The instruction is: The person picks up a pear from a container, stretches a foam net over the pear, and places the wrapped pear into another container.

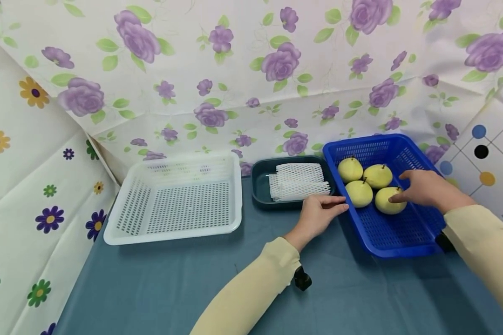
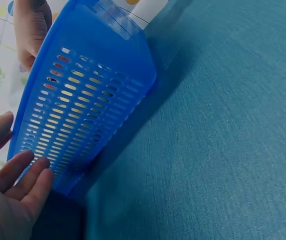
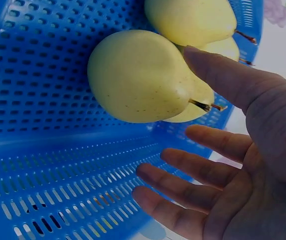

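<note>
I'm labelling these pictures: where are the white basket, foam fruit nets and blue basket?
White basket [image 1: 188, 204], head view: bare perforated floor.
Foam fruit nets [image 1: 301, 178], head view: pile's middle.
Blue basket [image 1: 387, 232], head view: bare perforated floor.

Your left sleeve [image 1: 245, 291], bottom centre of the head view, and right sleeve [image 1: 482, 246], lower right, are pale cream-yellow. A small black block [image 1: 302, 278] sits below your gathered left cuff [image 1: 282, 253]; another black piece [image 1: 444, 242] shows beside your right cuff [image 1: 457, 218]. Your left hand [image 1: 316, 217] and right hand [image 1: 429, 188] are bare.
</note>
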The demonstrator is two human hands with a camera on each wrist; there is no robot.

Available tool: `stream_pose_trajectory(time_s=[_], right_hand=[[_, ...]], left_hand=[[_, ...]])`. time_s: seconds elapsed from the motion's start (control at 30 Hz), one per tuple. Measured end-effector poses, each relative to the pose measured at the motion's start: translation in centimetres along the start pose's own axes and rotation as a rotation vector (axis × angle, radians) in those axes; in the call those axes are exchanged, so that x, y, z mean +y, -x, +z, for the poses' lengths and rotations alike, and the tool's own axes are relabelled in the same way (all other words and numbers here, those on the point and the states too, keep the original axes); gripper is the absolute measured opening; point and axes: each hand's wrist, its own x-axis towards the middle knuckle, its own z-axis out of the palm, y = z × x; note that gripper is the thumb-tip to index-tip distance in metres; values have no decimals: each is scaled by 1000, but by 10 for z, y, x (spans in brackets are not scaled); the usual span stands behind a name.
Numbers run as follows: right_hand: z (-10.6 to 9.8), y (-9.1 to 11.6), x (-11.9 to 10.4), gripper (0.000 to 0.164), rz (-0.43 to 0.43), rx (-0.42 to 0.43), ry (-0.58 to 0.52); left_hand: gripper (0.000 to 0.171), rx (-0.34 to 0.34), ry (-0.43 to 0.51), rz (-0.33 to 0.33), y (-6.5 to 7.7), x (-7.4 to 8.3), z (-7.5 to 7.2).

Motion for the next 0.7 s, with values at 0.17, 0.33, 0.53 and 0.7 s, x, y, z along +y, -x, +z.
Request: stream_pose_trajectory(time_s=[0.17,0.33,0.53,0.7], right_hand=[[1,-7,0,105,-6,-25,2],[3,-11,-2,101,-10,-57,8],[5,-15,-5,97,-20,-83,16],[9,-19,-7,97,-13,-108,30]], left_hand=[[23,-13,12,16,-2,-1,2],[22,-11,-4,21,-2,0,3],[22,-17,-27,39,-4,1,2],[22,-40,-45,39,-6,2,0]])
